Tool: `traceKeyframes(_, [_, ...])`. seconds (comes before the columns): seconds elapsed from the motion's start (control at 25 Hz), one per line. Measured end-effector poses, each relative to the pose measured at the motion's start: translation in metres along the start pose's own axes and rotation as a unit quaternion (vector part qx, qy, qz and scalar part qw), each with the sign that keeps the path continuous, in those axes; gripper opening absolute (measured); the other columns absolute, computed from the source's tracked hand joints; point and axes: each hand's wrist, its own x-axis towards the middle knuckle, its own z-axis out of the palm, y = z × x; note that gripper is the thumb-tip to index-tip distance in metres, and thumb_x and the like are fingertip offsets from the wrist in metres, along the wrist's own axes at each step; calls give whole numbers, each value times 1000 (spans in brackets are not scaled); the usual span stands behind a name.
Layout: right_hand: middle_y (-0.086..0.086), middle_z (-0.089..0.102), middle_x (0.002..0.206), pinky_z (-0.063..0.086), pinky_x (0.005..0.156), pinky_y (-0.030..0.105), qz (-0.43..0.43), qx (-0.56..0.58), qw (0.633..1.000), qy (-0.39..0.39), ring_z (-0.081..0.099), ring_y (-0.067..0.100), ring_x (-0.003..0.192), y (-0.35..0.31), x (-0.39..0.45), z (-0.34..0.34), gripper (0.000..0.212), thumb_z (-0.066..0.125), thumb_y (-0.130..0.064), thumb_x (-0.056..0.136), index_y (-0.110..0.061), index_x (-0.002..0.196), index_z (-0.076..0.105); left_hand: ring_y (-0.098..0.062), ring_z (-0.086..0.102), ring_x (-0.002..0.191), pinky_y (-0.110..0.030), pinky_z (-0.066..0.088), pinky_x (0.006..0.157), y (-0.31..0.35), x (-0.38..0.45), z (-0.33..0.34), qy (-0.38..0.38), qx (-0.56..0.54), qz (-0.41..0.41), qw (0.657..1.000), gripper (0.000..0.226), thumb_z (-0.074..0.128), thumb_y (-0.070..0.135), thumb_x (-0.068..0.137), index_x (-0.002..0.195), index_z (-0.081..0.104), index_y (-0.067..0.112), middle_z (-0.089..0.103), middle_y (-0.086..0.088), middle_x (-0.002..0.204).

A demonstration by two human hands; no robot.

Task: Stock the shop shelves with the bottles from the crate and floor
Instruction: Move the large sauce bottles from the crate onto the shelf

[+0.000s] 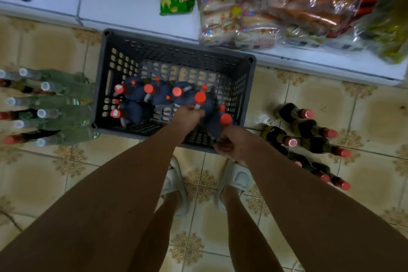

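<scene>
Clear-capped bottles [44,108] stand on the floor at its left edge. In the grey crate [176,55] against the shelf [123,6], the left hand [187,117] has its fingers clamped on a red-capped dark bottle [199,98]; the right hand [231,143] grips another [225,119]. The step looks like lifting out; next, raising both to the shelf. More bottles [309,137] stand right; labels blur
</scene>
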Motion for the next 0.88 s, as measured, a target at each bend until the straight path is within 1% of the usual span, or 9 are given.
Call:
traceKeyframes(0.08, [11,43,77,52,60,31,-17,10,1000,2,36,18,52,1,-33,-2,12,36,1,100,-5,104,46,-26,52,84,-35,40,73,7,-27,-9,1,-14,12,1000,8,58,14,90,93,61,8,57,-15,92])
traceKeyframes(0.16, [10,41,75,52,68,33,-36,18,999,-1,35,18,49,3,-63,-2,13,36,0,100,-6,95,46,-23,48,80,-32,36,69,18,-54,-18,7,-31,31,999,7,59,16,90,89,59,10,53,-12,85])
traceKeyframes(0.28, [8,40,81,51,71,34,-85,9,996,6,43,19,49,4,-107,-1,15,38,1,97,-10,94,48,-21,42,82,-36,30,72,39,-91,-32,8,-57,53,997,12,58,19,89,88,48,12,43,-11,90])
traceKeyframes(0.36, [5,41,84,48,78,33,-121,18,992,15,43,18,61,1,-131,-1,14,42,-1,95,-9,104,47,-22,41,83,-37,29,69,54,-110,-37,10,-54,68,996,15,57,21,91,87,46,11,42,-11,91])
traceKeyframes(0.44, [4,46,88,47,77,32,-156,43,987,12,46,17,72,-2,-151,-4,16,45,-4,94,-10,109,48,-24,45,86,-36,32,68,72,-126,-41,12,-53,93,994,15,57,22,91,88,50,9,47,-9,91])
traceKeyframes(0.56, [6,53,96,50,77,35,-210,85,974,-20,54,21,83,-10,-174,-10,21,46,-7,93,-10,114,51,-32,57,104,-43,44,88,103,-141,-48,-4,-67,117,991,22,59,23,89,104,62,7,63,-14,112])
traceKeyframes(0.64, [4,55,99,52,74,33,-252,102,962,-29,56,24,95,-15,-190,-17,27,47,-12,94,-11,120,52,-31,56,96,-43,42,83,125,-152,-55,-15,-66,133,989,20,60,24,87,99,64,9,64,-14,105])
traceKeyframes(0.76, [1,57,97,52,70,30,-301,131,944,-23,57,20,94,-27,-213,-28,24,48,-17,94,-14,118,52,-26,52,83,-40,35,74,159,-170,-58,-32,-47,182,982,15,60,23,84,84,57,9,57,-13,85])
traceKeyframes(0.88, [3,60,99,50,75,32,-340,125,932,-18,58,21,94,-40,-237,-40,25,47,-20,95,-16,119,53,-18,43,79,-36,29,70,192,-193,-55,-33,-18,242,969,13,59,19,84,81,48,12,52,-5,85])
